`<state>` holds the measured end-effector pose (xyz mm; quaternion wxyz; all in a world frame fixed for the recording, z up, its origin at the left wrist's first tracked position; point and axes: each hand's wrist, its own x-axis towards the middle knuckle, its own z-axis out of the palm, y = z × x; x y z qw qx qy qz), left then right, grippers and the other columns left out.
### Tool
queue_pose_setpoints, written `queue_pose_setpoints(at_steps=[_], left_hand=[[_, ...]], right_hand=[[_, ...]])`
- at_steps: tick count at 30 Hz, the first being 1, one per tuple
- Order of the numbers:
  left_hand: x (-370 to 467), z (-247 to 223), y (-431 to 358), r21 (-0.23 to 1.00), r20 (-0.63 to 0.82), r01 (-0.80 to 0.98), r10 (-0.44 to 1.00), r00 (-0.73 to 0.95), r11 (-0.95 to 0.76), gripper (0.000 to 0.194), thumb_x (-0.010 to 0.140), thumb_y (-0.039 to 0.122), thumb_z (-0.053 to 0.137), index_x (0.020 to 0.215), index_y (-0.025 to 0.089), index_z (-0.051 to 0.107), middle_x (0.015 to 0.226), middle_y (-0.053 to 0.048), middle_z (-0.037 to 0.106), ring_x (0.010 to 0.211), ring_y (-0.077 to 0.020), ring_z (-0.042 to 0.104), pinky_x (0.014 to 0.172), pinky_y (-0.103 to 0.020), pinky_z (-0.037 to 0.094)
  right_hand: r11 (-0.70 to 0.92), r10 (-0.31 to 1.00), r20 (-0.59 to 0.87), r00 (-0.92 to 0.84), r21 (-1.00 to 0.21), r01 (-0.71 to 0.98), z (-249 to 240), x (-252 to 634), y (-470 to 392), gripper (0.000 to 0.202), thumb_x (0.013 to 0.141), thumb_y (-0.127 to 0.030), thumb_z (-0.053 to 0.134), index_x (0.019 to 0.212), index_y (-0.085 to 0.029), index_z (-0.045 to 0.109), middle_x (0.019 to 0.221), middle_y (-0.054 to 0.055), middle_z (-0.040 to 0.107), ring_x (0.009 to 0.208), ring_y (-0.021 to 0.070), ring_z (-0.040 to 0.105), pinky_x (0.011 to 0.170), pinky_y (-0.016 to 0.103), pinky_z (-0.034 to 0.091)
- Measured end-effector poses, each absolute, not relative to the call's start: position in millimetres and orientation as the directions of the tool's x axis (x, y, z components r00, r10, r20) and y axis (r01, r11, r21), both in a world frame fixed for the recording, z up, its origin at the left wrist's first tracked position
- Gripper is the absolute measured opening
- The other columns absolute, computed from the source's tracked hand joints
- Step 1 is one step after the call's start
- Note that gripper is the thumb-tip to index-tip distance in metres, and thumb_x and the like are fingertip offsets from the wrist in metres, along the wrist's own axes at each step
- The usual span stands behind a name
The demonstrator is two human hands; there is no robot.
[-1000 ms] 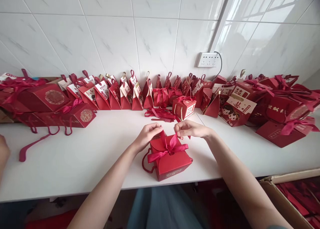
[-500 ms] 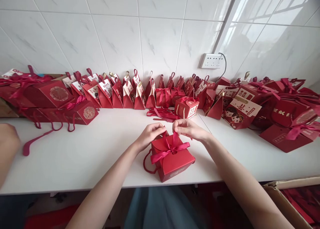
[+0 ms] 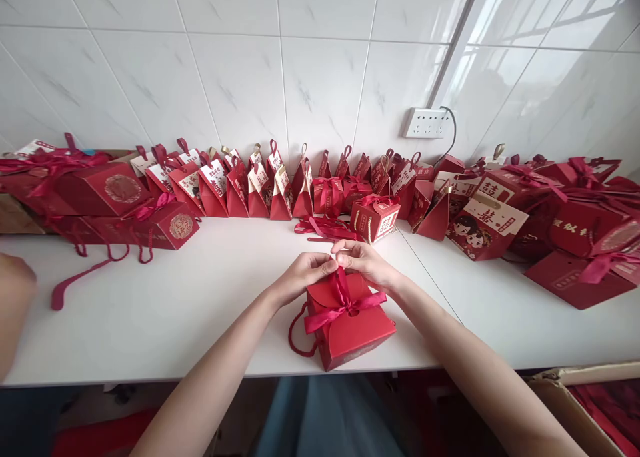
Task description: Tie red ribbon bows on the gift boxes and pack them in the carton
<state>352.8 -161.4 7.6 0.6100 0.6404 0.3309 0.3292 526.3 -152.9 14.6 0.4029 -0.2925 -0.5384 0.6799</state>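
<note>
A red gift box [image 3: 355,330] stands on the white table in front of me, with a red cord handle hanging at its left side. Across its top lies a red satin ribbon [image 3: 327,318] tied in a bow, its tails rising toward the far edge. My left hand [image 3: 306,274] and my right hand [image 3: 364,262] meet above that far edge, thumbs and fingertips pinched on the ribbon tails. Both hands are closed, and the fingertips partly hide the ribbon ends.
Rows of red wedge-shaped boxes [image 3: 260,192] line the wall. Larger ribboned boxes are stacked left [image 3: 120,187] and right [image 3: 583,277]. A small red box [image 3: 375,218] and loose ribbons [image 3: 325,228] lie beyond my hands. An open carton [image 3: 565,404] stands at lower right. Someone's arm [image 3: 15,310] shows at left.
My right hand has moved left to meet my left hand, bringing the ribbon tails together. The view has shifted slightly; the box stays in about the same place.
</note>
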Motion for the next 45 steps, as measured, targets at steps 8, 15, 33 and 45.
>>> queue_pose_setpoints(at_steps=[8, 15, 33, 45], left_hand=[[357, 15, -167, 0.999, -0.006, 0.048, 0.85, 0.527, -0.023, 0.039, 0.068, 0.049, 0.069, 0.066, 0.012, 0.056, 0.057, 0.005, 0.041, 0.052, -0.0056, 0.032, 0.049, -0.021, 0.021], [357, 16, -168, 0.996, -0.015, 0.078, 0.84, 0.543, -0.033, 0.035, 0.073, 0.046, 0.063, 0.076, 0.011, 0.061, 0.062, 0.003, 0.048, 0.056, -0.0073, 0.04, 0.053, -0.021, 0.028], [343, 16, -241, 0.993, -0.1, -0.057, 0.99, 0.101, 0.106, 0.033, 0.075, 0.042, 0.063, 0.063, 0.016, 0.048, 0.061, 0.003, 0.045, 0.058, -0.0086, 0.043, 0.056, -0.021, 0.037], [365, 26, -296, 0.991, -0.096, 0.126, 0.876, 0.473, 0.04, 0.03, 0.086, 0.041, 0.049, 0.08, 0.018, 0.067, 0.073, -0.003, 0.063, 0.069, -0.0165, 0.056, 0.071, -0.027, 0.047]], right_hand=[[-0.045, 0.884, 0.07, -0.462, -0.971, -0.235, 15, 523, -156, 0.037, 0.058, -0.039, 0.081, 0.076, -0.017, 0.058, 0.057, -0.006, 0.058, 0.05, 0.0067, 0.048, 0.051, 0.021, 0.034], [-0.024, 0.915, 0.065, -0.398, -0.977, -0.214, 15, 521, -154, 0.041, 0.055, -0.042, 0.081, 0.075, -0.017, 0.056, 0.054, -0.008, 0.057, 0.046, 0.0052, 0.044, 0.047, 0.021, 0.033], [0.398, 0.915, 0.402, 0.045, -0.914, 0.083, 63, 586, -254, 0.023, 0.086, -0.041, 0.057, 0.072, -0.023, 0.059, 0.068, 0.001, 0.058, 0.066, 0.0139, 0.054, 0.064, 0.027, 0.043], [0.004, 0.957, -0.055, -0.286, -0.979, 0.203, 7, 527, -301, 0.051, 0.089, -0.058, 0.037, 0.065, -0.017, 0.055, 0.063, 0.003, 0.057, 0.059, 0.0143, 0.051, 0.056, 0.026, 0.041]])
